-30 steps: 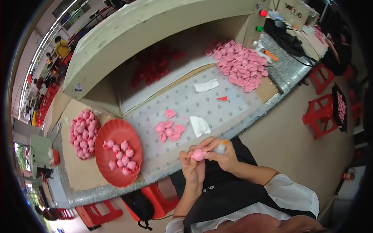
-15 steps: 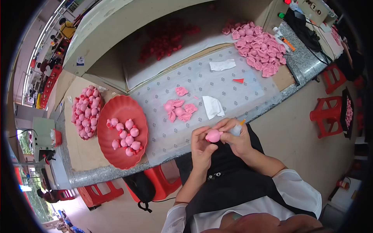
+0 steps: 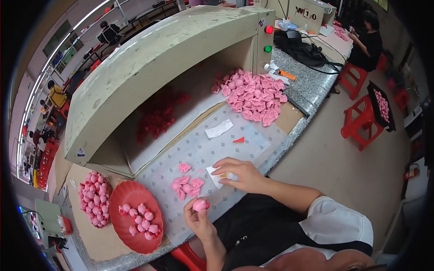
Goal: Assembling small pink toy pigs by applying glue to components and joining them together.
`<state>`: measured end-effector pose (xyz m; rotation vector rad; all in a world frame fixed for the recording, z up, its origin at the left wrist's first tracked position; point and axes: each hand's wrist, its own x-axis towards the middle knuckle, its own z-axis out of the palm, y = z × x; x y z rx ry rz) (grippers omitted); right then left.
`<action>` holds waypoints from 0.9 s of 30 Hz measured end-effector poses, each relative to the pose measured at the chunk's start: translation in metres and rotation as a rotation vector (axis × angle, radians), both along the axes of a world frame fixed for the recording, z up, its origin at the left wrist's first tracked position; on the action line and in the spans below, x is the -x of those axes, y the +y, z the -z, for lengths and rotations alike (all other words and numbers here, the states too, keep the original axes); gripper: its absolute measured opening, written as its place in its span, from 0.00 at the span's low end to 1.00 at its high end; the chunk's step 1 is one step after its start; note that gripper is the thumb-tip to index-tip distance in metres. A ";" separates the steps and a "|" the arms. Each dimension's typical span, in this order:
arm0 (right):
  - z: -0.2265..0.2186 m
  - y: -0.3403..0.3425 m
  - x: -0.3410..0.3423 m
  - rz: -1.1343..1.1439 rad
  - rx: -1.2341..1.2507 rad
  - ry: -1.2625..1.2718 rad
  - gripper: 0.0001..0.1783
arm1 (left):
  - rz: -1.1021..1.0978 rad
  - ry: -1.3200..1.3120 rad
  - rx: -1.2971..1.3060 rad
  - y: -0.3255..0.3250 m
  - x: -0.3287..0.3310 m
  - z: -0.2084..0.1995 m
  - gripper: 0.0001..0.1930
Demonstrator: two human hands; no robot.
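Observation:
My left hand (image 3: 201, 224) pinches a round pink ball-shaped piece (image 3: 199, 205) between its fingertips, near the table's front edge. A small red part shows on that ball's right side. My right hand (image 3: 247, 177) is closed round a small translucent squeeze bottle (image 3: 232, 176) with a yellow-orange tip. The bottle lies low over a white paper piece (image 3: 214, 180), partly hidden by the fingers; whether it touches the paper I cannot tell. Beyond my left hand is a small group of pink petal-like pieces and balls (image 3: 184, 186) on the printed sheet (image 3: 174, 217).
A red scalloped dish (image 3: 118, 226) holds several pink balls with red parts; left of it stands a heaped container of similar balls (image 3: 95, 203). A pink pile (image 3: 255, 97) lies by the arched metal housing (image 3: 158, 54). Red stools (image 3: 359, 122) stand right, near a seated person (image 3: 368, 43).
The view has turned. My right hand has moved away from the ball with the bottle, over to the white paper. The ball stays in my left hand, now showing a red part.

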<state>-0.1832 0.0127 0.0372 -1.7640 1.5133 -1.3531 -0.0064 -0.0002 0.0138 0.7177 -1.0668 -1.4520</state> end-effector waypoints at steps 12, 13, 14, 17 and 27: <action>0.016 -0.010 0.002 0.080 -0.165 0.405 0.10 | 0.169 0.341 -0.116 -0.024 0.007 0.001 0.18; 0.015 -0.009 0.004 0.050 -0.121 0.108 0.09 | 0.209 0.401 -0.174 -0.020 0.011 0.003 0.17; 0.012 -0.007 0.004 0.020 -0.076 -0.188 0.08 | 0.262 0.395 -0.185 -0.017 0.013 0.004 0.18; -0.010 0.007 -0.008 -0.131 -0.104 -0.507 0.10 | 0.292 0.408 -0.274 -0.008 0.027 0.000 0.19; 0.004 0.016 -0.014 -0.093 -0.013 -0.507 0.09 | 0.444 0.345 -0.378 0.002 0.028 -0.002 0.20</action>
